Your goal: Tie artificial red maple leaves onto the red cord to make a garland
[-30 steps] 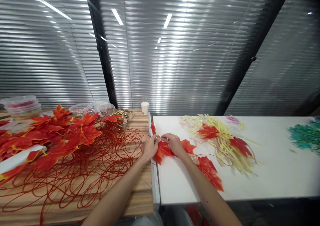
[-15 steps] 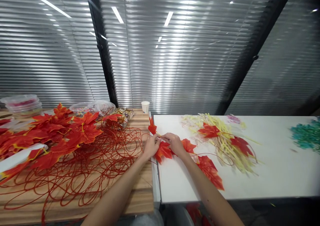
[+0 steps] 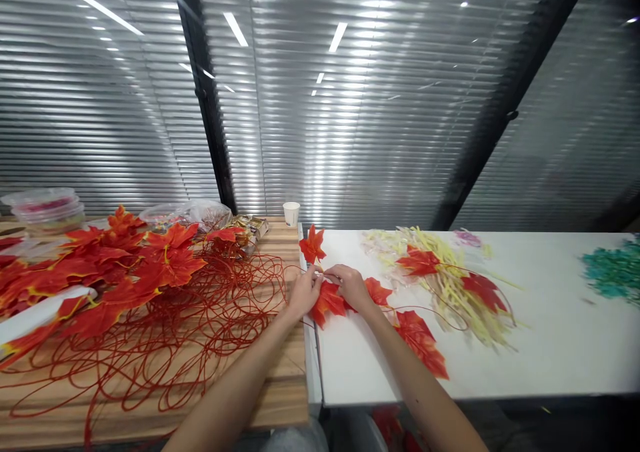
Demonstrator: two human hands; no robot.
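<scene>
My left hand (image 3: 305,293) and my right hand (image 3: 349,287) meet fingertip to fingertip over the left edge of the white table. Both are closed in a pinch. From between them a small red artificial maple leaf (image 3: 313,244) points away from me, its stem end at my left fingertips. A thin red cord (image 3: 293,267) runs from the left into the pinch; the exact hold of each finger is too small to make out. Under and beside my hands lie more red leaves (image 3: 327,302), partly hidden by my right hand. Another leaf (image 3: 421,343) rests right of my right forearm.
On the wooden table (image 3: 287,399) at left spreads a red cord tangle (image 3: 200,325) beside a leaf pile (image 3: 115,259). A paper cup (image 3: 291,214) stands behind. The white table (image 3: 550,352) bears yellow strips (image 3: 450,292) and green pieces (image 3: 613,269).
The small leaf at my fingertips has turned and now shows its broad face, a little farther right. My hands have stayed almost in place, still pinching.
</scene>
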